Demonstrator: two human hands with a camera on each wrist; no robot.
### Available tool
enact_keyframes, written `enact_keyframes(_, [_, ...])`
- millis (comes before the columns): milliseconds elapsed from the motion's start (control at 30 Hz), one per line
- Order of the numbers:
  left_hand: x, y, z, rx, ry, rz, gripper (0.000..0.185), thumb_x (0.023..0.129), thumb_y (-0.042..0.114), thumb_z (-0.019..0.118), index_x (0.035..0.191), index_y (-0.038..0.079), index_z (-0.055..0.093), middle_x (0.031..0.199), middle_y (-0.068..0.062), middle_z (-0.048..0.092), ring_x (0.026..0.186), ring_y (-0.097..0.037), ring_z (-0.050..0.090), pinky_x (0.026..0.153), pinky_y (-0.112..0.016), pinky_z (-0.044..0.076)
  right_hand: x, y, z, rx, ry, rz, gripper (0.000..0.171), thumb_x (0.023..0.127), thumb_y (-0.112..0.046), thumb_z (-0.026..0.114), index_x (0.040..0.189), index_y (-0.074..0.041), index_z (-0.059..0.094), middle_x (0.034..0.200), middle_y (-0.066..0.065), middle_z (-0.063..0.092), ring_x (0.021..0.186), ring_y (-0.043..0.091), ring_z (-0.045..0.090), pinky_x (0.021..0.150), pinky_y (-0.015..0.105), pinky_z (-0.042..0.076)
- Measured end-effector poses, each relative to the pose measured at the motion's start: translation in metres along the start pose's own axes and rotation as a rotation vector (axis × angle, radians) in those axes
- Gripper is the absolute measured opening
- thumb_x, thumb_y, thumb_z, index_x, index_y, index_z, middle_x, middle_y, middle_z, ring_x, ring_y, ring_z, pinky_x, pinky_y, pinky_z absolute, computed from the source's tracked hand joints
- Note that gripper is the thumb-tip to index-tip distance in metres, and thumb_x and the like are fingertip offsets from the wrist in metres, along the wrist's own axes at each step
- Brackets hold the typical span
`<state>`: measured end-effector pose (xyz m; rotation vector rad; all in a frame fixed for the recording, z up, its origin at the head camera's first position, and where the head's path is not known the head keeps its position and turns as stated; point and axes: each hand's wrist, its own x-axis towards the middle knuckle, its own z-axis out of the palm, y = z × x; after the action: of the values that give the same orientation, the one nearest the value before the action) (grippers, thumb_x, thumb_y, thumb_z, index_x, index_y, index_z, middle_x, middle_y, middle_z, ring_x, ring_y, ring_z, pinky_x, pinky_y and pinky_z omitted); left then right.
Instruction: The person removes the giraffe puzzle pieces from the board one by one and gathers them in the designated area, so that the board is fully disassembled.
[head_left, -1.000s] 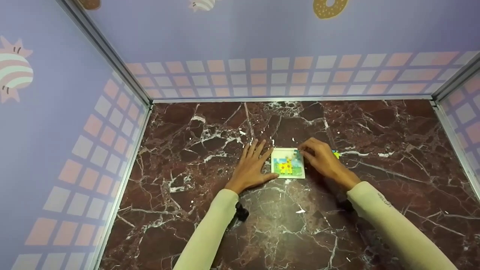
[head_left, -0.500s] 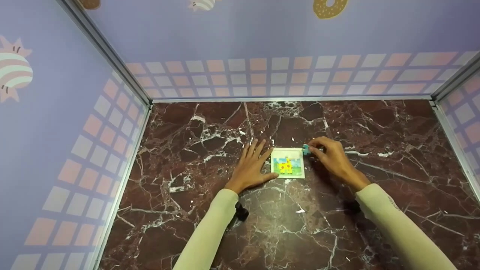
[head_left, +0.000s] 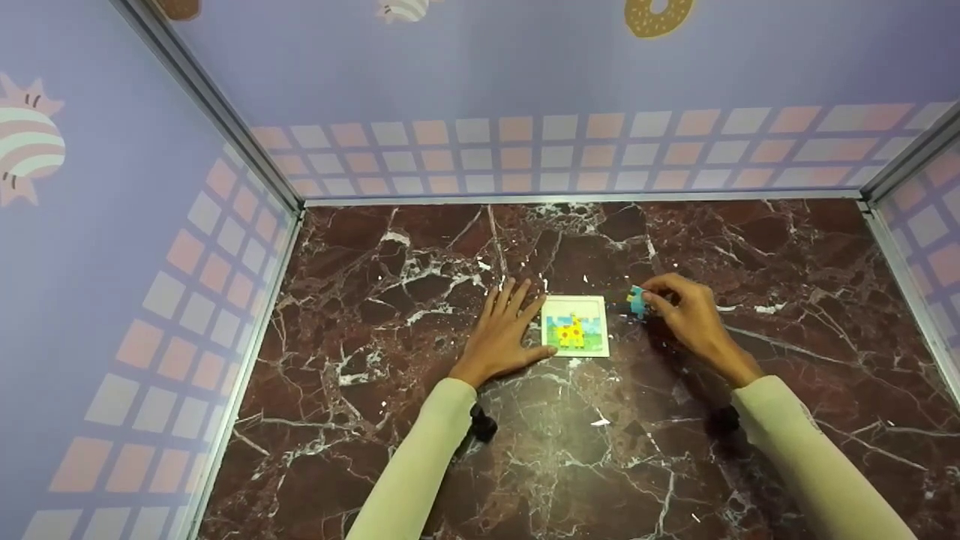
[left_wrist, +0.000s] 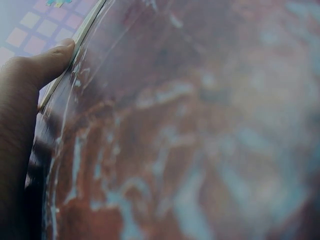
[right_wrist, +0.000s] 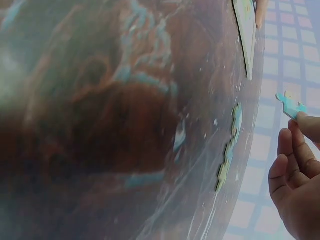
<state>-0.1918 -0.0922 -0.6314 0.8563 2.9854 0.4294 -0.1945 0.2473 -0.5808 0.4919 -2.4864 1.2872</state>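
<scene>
A small white-framed jigsaw board (head_left: 564, 307) lies on the table with a giraffe picture across its lower part; its upper strip is bare white. My left hand (head_left: 496, 336) rests spread at its left side, the thumb (left_wrist: 59, 54) over the lower left corner. Right of the board, my right hand (head_left: 691, 316) pinches a light-blue puzzle piece (head_left: 637, 302) with a yellow patch between thumb and fingertips. The right wrist view shows this piece (right_wrist: 289, 105) held up off the table, tabs outward, its lower end covered by the thumb.
Several loose puzzle pieces (right_wrist: 230, 147) lie on the table in the right wrist view, mostly behind my right hand in the head view. The dark red marbled table (head_left: 420, 315) is bordered by lilac walls (head_left: 525, 82) at the back and both sides.
My right hand has drawn back rightward from the board's upper right corner, carrying the puzzle piece with it and turning it. The left hand and board have stayed in place.
</scene>
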Motion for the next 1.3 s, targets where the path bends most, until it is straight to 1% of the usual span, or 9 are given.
enact_keyframes(200, [0.0, 0.0, 0.001, 0.011, 0.004, 0.007, 0.099, 0.085, 0.085, 0.042, 0.163, 0.027, 0.023, 0.17, -0.008, 0.007, 0.156, -0.035, 0.0, 0.125, -0.055, -0.002, -0.007, 0.004, -0.011, -0.018, 0.009, 0.051, 0.012, 0.089, -0.004, 0.076, 0.101, -0.004, 0.076, 0.088, 0.002, 0.073, 0.071, 0.016, 0.063, 0.064, 0.018, 0.05])
enact_keyframes(533, [0.001, 0.0, 0.001, 0.03, 0.007, 0.009, 0.099, 0.085, 0.086, 0.04, 0.163, 0.027, 0.023, 0.17, -0.008, 0.008, 0.156, -0.035, 0.001, 0.125, -0.055, -0.001, -0.016, 0.019, -0.028, -0.068, 0.019, 0.07, 0.012, 0.091, -0.005, 0.074, 0.103, -0.004, 0.076, 0.091, 0.005, 0.075, 0.077, 0.012, 0.064, 0.067, 0.012, 0.046])
enact_keyframes(733, [0.001, 0.0, 0.001, 0.03, 0.0, 0.005, 0.098, 0.085, 0.086, 0.04, 0.162, 0.028, 0.023, 0.17, -0.008, 0.007, 0.156, -0.034, 0.001, 0.125, -0.054, -0.001, -0.019, 0.026, -0.039, -0.081, 0.02, 0.095, 0.011, 0.09, -0.004, 0.076, 0.101, -0.004, 0.077, 0.091, 0.008, 0.076, 0.077, 0.007, 0.064, 0.068, 0.01, 0.046])
enact_keyframes(867, [0.001, 0.0, 0.0, 0.026, -0.004, 0.004, 0.098, 0.085, 0.086, 0.04, 0.163, 0.028, 0.023, 0.171, -0.007, 0.007, 0.156, -0.034, 0.0, 0.125, -0.054, -0.002, -0.021, 0.031, -0.047, -0.07, -0.003, 0.132, 0.012, 0.09, -0.004, 0.075, 0.102, -0.005, 0.077, 0.092, 0.008, 0.076, 0.076, 0.01, 0.066, 0.067, 0.01, 0.049])
enact_keyframes(1000, [0.0, 0.0, 0.0, 0.037, 0.001, 0.008, 0.099, 0.085, 0.087, 0.039, 0.163, 0.028, 0.022, 0.17, -0.008, 0.007, 0.156, -0.035, 0.001, 0.125, -0.055, -0.001, -0.023, 0.036, -0.055, -0.068, -0.035, 0.175, 0.012, 0.092, -0.006, 0.074, 0.103, -0.005, 0.077, 0.093, 0.01, 0.076, 0.074, 0.018, 0.07, 0.066, 0.009, 0.05])
enact_keyframes(1133, [0.0, -0.001, 0.001, 0.043, 0.007, 0.01, 0.099, 0.085, 0.087, 0.039, 0.163, 0.028, 0.022, 0.17, -0.008, 0.008, 0.156, -0.035, 0.002, 0.125, -0.055, 0.0, -0.024, 0.039, -0.061, -0.06, -0.069, 0.217, 0.013, 0.093, -0.01, 0.073, 0.104, -0.005, 0.077, 0.095, 0.011, 0.076, 0.076, 0.024, 0.071, 0.066, 0.01, 0.051])
enact_keyframes(1200, [0.0, -0.001, 0.001, 0.041, 0.01, 0.009, 0.099, 0.085, 0.087, 0.039, 0.163, 0.028, 0.022, 0.17, -0.008, 0.009, 0.156, -0.035, 0.002, 0.125, -0.055, 0.0, -0.024, 0.04, -0.064, -0.063, -0.083, 0.235, 0.014, 0.095, -0.012, 0.072, 0.105, -0.005, 0.077, 0.096, 0.012, 0.076, 0.078, 0.025, 0.071, 0.064, 0.01, 0.051])
enact_keyframes(1300, [-0.001, -0.001, 0.002, 0.035, 0.012, 0.009, 0.098, 0.085, 0.086, 0.039, 0.163, 0.028, 0.022, 0.17, -0.008, 0.008, 0.156, -0.034, 0.002, 0.125, -0.055, 0.0, -0.023, 0.043, -0.067, -0.076, -0.097, 0.255, 0.015, 0.095, -0.015, 0.071, 0.106, -0.006, 0.078, 0.097, 0.012, 0.077, 0.077, 0.021, 0.07, 0.062, 0.011, 0.05])
